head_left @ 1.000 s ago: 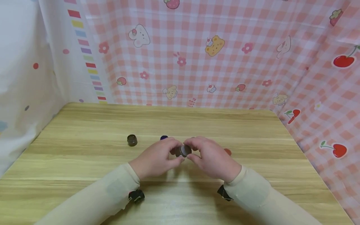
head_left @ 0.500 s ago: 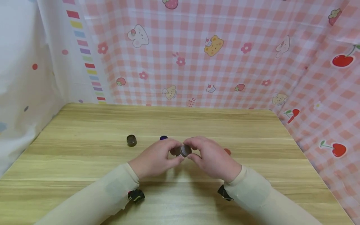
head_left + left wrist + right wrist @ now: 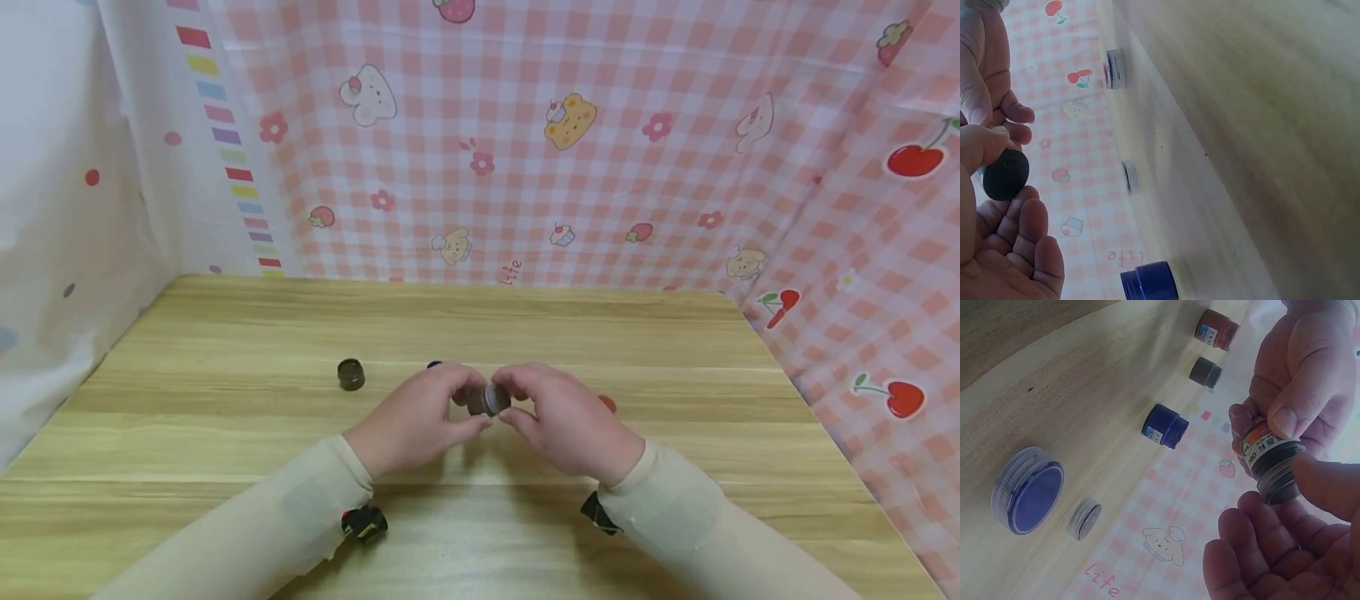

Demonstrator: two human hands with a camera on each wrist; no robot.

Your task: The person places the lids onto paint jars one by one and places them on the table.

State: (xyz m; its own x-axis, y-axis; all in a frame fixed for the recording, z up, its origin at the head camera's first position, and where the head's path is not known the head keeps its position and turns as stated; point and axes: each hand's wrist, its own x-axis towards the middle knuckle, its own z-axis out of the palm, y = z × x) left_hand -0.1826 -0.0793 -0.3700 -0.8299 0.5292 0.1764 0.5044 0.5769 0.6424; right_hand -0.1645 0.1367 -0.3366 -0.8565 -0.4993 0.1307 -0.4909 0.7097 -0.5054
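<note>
Sleeves (image 3: 247, 517): cream, reaching in from the lower corners of the head view.
Left hand (image 3: 416, 421): thumb and fingers curled round the body of the labelled jar (image 3: 487, 401).
Right hand (image 3: 573, 425): thumb and fingertips pinching its ridged end.
Labelled jar: centre of the frame, tipped sideways, above the wood table (image 3: 480, 533).
Brown jar (image 3: 350, 376): upright, left of centre.
Blue jar (image 3: 1165, 426): mostly hidden behind the left hand in the head view.
Checked cloth (image 3: 480, 108): upper frame.

Cream sleeves (image 3: 255, 529), black wrist cameras (image 3: 365, 522)
</note>
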